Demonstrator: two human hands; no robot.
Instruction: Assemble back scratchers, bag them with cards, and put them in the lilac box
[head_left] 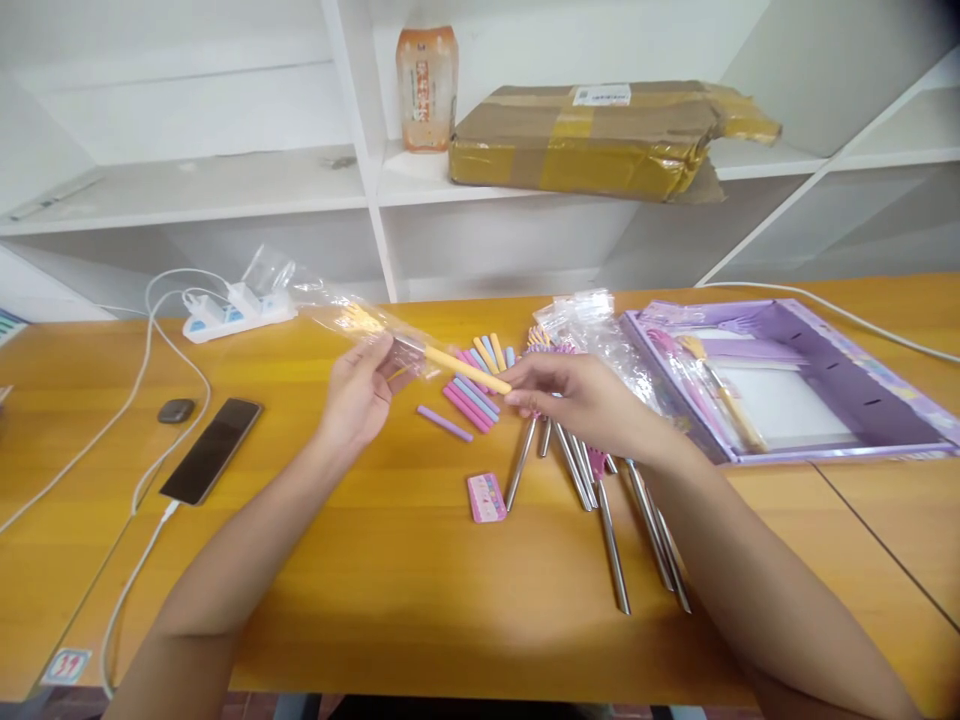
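Observation:
A back scratcher with a yellow handle point(469, 372) and a yellow hand-shaped head is held across the front of me. Its head end lies inside a clear plastic bag point(319, 300). My left hand point(360, 390) is closed round the bag and the scratcher's neck. At the other end, my right hand point(577, 400) pinches the handle tip, which sticks out of the bag. Below lie several loose coloured tubes point(469, 405) in pink, purple, blue and yellow. Several back scratchers with bare metal rods point(613, 545) lie under and beside my right forearm, which partly hides them.
A purple open box point(832, 455) at right holds bagged scratchers point(731, 405). Clear bags point(577, 315) are heaped beside it. A pink card point(487, 497) lies in front. At left are a phone point(212, 450), an earbud case point(176, 410), cables and a power strip point(240, 315). A carton point(585, 140) sits on the shelf.

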